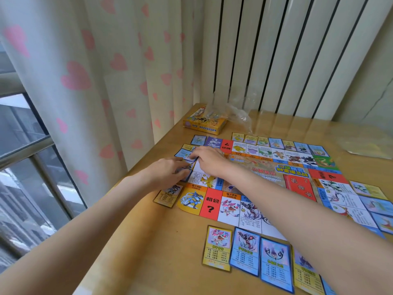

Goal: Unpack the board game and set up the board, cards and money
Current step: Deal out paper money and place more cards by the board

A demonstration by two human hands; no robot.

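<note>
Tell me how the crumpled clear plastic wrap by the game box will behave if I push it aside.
The clear plastic wrap looks thin and crumpled, standing up loosely, so it is probably very light and floppy. A push would likely crush or skid it rather than move it cleanly. It leans against the game box, so it may snag there.

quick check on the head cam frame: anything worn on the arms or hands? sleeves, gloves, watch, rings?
Nothing worn that shows. Both forearms are bare from the bottom edge of the frame up to the wrists: no sleeves, gloves, watch or bracelet. The left hand and the right hand show no rings or markings, though the fingers are small and slightly blurred, so a thin ring can't be ruled out.
</note>
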